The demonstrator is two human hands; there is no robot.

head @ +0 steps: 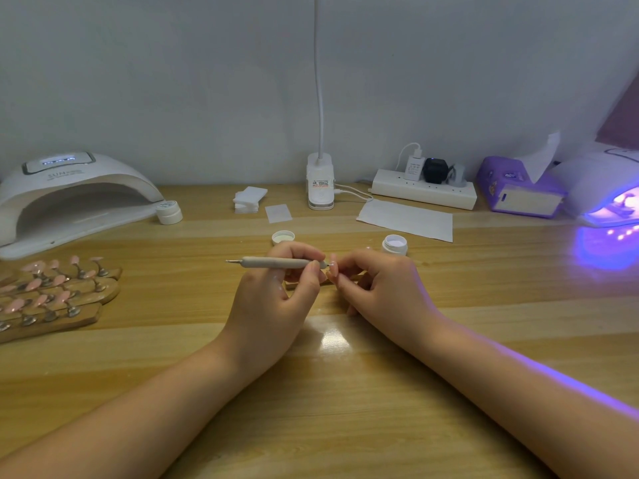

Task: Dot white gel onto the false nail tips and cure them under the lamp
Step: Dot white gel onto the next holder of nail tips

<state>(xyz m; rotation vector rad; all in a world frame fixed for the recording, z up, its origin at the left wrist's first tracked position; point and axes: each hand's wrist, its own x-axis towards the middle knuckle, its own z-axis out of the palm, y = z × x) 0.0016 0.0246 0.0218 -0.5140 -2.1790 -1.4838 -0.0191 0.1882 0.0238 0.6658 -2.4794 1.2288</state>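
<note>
My left hand (276, 288) grips a beige dotting pen (276, 262) held level, its right tip touching a pale false nail tip (334, 267). My right hand (377, 288) pinches that nail tip on a small wooden holder, mostly hidden under the fingers. An open jar of white gel (395, 244) stands just behind my right hand, its lid (283, 236) lying behind my left. Wooden holders with several pink nail tips (52, 292) lie at the left. A white curing lamp (69, 198) sits at far left, unlit inside. Another lamp (608, 198) at far right glows purple.
A closed white jar (169, 211) stands by the left lamp. White wipes (249, 198), a paper sheet (406, 219), a clip lamp base (321, 181), a power strip (423, 191) and a purple tissue box (518, 191) line the back of the wooden table (328, 392).
</note>
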